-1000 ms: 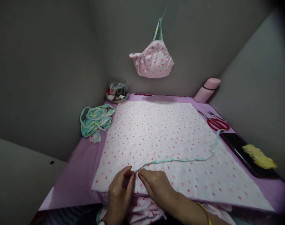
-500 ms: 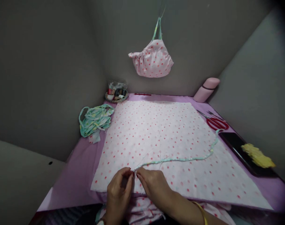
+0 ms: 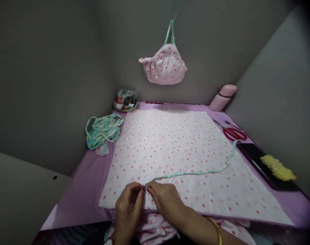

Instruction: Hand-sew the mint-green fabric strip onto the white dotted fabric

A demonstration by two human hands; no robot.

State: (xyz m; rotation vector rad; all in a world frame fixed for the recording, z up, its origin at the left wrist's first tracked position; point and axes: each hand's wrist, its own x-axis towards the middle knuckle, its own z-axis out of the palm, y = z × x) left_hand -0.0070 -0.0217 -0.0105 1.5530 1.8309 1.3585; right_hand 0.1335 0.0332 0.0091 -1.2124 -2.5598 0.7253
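A thin mint-green fabric strip (image 3: 190, 173) curves across a white cloth with red dots (image 3: 165, 136), and its near end runs in between my fingertips. My left hand (image 3: 127, 201) pinches that end with thumb and forefinger. Right beside it, my right hand (image 3: 167, 199) is closed in a pinch at the same spot; whether it grips the strip or something finer, such as thread, is too small to see. Faint loose threads lie on the cloth near the strip. More dotted fabric (image 3: 157, 228) hangs in my lap below the table edge.
A heap of green strips (image 3: 105, 131) and a small basket of thread spools (image 3: 126, 103) are on the left. Red-handled scissors (image 3: 235, 133), a dark phone (image 3: 257, 163) under yellow material (image 3: 278, 167), and a pink bottle (image 3: 223, 98) stand right. A dotted pouch-like piece (image 3: 166, 66) hangs ahead.
Both hands stay pinched together at the strip's end with hardly any movement. The whole view has shifted slightly.
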